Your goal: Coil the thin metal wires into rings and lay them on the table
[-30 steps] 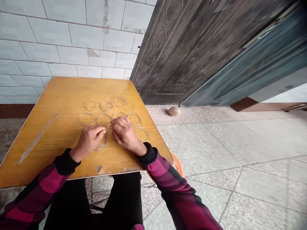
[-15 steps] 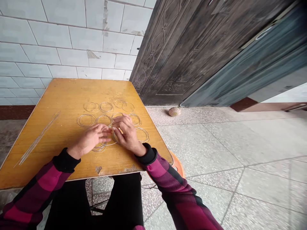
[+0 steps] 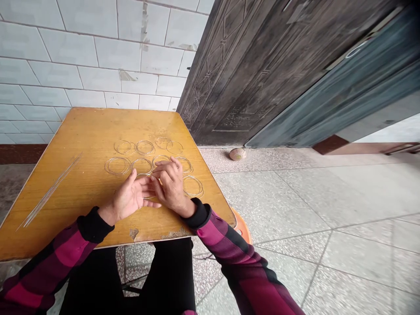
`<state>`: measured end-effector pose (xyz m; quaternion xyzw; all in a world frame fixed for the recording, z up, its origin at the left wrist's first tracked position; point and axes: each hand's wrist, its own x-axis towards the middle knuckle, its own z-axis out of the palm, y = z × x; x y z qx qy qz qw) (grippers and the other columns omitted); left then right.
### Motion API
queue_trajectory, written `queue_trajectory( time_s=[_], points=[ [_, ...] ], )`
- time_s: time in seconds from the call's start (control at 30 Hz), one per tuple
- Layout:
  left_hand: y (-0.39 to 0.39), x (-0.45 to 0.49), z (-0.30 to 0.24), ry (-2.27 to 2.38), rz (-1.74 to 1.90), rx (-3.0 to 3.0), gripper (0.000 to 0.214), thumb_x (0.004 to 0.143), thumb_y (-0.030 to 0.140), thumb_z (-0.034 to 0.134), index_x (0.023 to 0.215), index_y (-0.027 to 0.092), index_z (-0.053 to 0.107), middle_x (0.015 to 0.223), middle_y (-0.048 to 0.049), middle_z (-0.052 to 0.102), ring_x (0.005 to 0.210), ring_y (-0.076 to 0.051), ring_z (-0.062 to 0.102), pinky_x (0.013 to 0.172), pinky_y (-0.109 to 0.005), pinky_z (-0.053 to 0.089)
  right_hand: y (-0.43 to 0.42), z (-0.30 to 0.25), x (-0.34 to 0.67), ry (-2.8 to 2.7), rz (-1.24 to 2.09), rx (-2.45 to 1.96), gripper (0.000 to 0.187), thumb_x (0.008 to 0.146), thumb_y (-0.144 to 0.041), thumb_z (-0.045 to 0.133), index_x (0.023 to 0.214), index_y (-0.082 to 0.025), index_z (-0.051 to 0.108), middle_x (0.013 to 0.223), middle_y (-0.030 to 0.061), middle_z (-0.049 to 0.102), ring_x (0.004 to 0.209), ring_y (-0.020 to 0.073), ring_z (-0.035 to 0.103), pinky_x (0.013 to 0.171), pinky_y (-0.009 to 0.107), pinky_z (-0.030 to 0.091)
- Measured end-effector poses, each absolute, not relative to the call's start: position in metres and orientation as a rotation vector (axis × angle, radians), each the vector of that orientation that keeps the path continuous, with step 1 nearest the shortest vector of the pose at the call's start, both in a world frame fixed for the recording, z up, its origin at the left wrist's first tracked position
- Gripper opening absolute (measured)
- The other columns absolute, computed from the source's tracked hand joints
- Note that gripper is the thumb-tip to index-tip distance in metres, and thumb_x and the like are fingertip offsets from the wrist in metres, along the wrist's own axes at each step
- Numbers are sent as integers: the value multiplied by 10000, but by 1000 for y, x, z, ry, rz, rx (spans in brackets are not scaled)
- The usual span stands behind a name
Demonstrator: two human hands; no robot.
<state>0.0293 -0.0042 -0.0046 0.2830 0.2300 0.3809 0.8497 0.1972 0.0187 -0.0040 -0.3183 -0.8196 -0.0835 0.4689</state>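
Above the near rows of wire rings, my right hand (image 3: 169,181) is closed, its thumb and fingers pinching a thin wire ring (image 3: 144,174). Much of that ring is hidden behind both hands. My left hand (image 3: 131,197) is open beside it, palm turned up, with its fingers stretched toward my right fingertips. Several rings of thin metal wire lie in rows beyond the hands, among them one ring bundle (image 3: 118,166) at the left and another bundle (image 3: 193,187) just right of my right hand. Straight thin wires (image 3: 49,192) lie together at the left.
The yellow wooden table (image 3: 88,131) has a chipped front edge. A tiled wall (image 3: 98,52) stands behind it and a dark carved door (image 3: 243,87) to the right. An orange stool (image 3: 242,225) shows under the right edge. A roundish object (image 3: 237,154) lies on the floor.
My left hand has moved slightly right, closer to my right hand, and its palm now turns further up. The held ring is more hidden than before. My right hand has shifted slightly left.
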Motion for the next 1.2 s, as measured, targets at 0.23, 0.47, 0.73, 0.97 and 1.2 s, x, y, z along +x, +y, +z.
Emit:
queue_trajectory(
  time_s=[0.23,0.47,0.73,0.97,1.2],
  points=[
    [-5,32,-4,519,863,578,574,832,722,520,881,161,632,865,-117,692,966,-285,645,774,-417,544,19,-10,191,-1974,-187,-799,112,890,-141,527,867,-247,557,865,20,643,1055,233,626,1120,556,308],
    [-2,24,-5,518,856,616,551,832,684,563,906,144,651,892,-120,695,902,-258,654,778,-425,556,15,-2,193,-1971,81,-744,102,918,-167,533,866,-228,596,871,31,669,1037,222,642,1137,534,325],
    [0,22,-3,598,872,601,547,880,635,530,877,111,687,821,-134,693,740,-211,650,604,-303,518,17,-4,194,-1971,117,-726,109,928,-188,531,846,-225,592,855,35,673,1019,217,662,1129,531,342],
    [1,23,0,661,866,607,621,867,709,472,832,121,669,758,-124,676,674,-208,642,547,-292,490,17,-4,193,-2004,85,-729,106,909,-157,531,862,-228,595,877,32,665,1003,217,658,1131,530,332],
    [1,24,0,718,889,664,625,850,730,474,793,132,644,749,-111,664,662,-203,631,519,-285,483,20,-6,192,-2089,-74,-784,124,927,-175,502,846,-233,577,870,36,655,982,210,648,1112,521,352]
  ],
)
